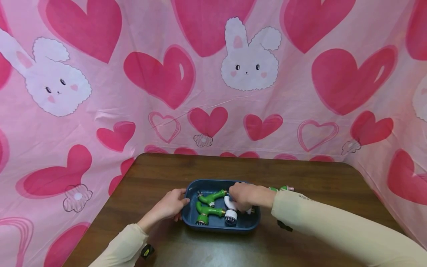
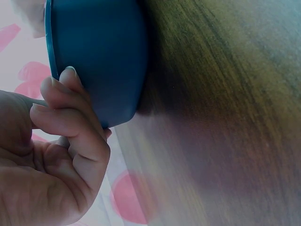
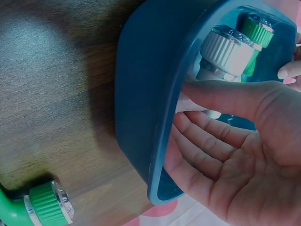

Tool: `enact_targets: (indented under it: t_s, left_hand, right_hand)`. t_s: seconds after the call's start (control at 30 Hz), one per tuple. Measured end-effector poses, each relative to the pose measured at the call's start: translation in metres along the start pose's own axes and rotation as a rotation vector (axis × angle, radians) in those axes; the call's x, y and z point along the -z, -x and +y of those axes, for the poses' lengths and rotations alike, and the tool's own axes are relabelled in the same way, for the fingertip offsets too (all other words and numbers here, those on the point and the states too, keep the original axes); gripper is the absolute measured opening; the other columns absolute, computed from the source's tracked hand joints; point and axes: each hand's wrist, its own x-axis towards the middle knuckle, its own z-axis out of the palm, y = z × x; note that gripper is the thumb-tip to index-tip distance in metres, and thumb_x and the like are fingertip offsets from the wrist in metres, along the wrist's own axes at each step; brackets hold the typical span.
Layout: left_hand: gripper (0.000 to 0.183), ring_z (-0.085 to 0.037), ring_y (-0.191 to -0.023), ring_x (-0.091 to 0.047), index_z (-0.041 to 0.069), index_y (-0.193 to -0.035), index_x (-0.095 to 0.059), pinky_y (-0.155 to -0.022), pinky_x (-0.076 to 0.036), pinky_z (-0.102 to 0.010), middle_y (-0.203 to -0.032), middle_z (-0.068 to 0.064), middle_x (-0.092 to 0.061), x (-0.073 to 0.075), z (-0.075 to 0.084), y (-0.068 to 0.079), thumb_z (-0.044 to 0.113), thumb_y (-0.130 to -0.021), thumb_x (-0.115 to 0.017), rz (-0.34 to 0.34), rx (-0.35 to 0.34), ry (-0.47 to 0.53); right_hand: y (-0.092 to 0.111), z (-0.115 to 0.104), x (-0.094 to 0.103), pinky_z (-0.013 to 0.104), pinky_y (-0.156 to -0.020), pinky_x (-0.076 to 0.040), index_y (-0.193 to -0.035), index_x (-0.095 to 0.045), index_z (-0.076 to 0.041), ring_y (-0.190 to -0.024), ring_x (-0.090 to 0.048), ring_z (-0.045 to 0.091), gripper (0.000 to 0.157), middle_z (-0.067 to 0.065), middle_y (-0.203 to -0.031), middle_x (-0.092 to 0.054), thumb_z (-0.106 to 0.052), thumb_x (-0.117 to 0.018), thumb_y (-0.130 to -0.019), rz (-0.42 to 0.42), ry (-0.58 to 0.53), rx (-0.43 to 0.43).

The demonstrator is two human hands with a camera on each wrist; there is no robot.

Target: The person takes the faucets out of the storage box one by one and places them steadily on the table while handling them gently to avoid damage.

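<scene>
Pink cloth [image 1: 207, 92] hangs behind one brown desk [image 1: 160, 167], on which sits one blue tub [image 1: 220, 229]. Of two hands, the left hand [image 1: 171, 204] grips the tub's left rim, and the right hand [image 1: 245, 194] grasps one white tap [image 1: 231, 216] inside, its ribbed knob chrome-capped. Two green taps [image 1: 207, 211] with brass ends lie beside it; at least one more green tap [image 3: 47, 203] rests on the desk.
</scene>
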Motion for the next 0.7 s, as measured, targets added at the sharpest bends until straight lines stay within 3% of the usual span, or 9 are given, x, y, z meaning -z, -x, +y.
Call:
enact_targets:
  t_s: [0.33,0.57,0.7]
  left_hand:
    - [0.053,-0.019,-0.042,-0.055,-0.013,-0.154,-0.039,-0.044,-0.052,-0.032,-0.062,-0.012,-0.061,0.0,0.0,0.001,0.008,-0.108,-0.058,0.005,-0.012,0.001]
    - [0.054,-0.019,-0.042,-0.055,-0.013,-0.154,-0.04,-0.045,-0.052,-0.031,-0.063,-0.012,-0.062,0.0,0.0,0.002,0.008,-0.108,-0.058,0.006,-0.008,0.003]
    - [0.053,-0.019,-0.042,-0.055,-0.012,-0.154,-0.04,-0.045,-0.052,-0.031,-0.063,-0.012,-0.062,0.0,0.0,0.002,0.008,-0.108,-0.057,-0.001,-0.015,0.003]
  right_hand:
    - [0.004,-0.006,0.005,0.027,-0.054,-0.05,-0.07,-0.066,-0.012,-0.058,-0.056,0.014,0.028,0.001,-0.065,-0.062,-0.012,-0.079,-0.095,0.014,0.013,0.024]
    - [0.006,-0.008,0.01,0.03,-0.061,-0.054,-0.08,-0.062,-0.013,-0.066,-0.058,0.015,0.022,0.001,-0.074,-0.06,-0.011,-0.08,-0.093,0.014,0.02,-0.006]
    - [0.009,-0.007,0.012,0.03,-0.059,-0.052,-0.078,-0.062,-0.013,-0.065,-0.057,0.016,0.024,0.002,-0.072,-0.06,-0.009,-0.081,-0.092,0.025,0.031,0.002]
